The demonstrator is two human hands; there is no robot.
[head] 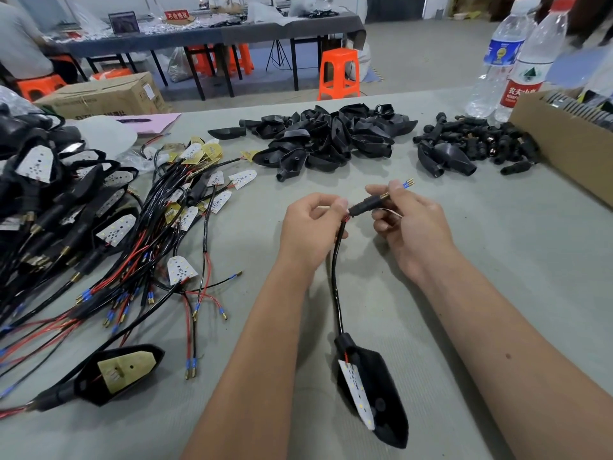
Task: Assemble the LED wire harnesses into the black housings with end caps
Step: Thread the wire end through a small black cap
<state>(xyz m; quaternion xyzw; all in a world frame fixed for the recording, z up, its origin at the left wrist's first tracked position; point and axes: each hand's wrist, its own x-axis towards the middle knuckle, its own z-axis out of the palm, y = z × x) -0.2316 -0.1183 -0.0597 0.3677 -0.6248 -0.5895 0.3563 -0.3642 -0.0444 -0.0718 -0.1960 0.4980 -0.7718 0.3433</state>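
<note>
Pinching end cap, both hands (curled).

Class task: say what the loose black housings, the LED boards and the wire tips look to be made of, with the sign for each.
Housings: moulded plastic, probably; smooth black shells with soft glints.
LED boards: thin, flat white boards dotted with small LEDs, probably circuit board; several lie tan side up.
Wire tips: metal, brass-coloured and shiny, behind blue sleeves.
</note>
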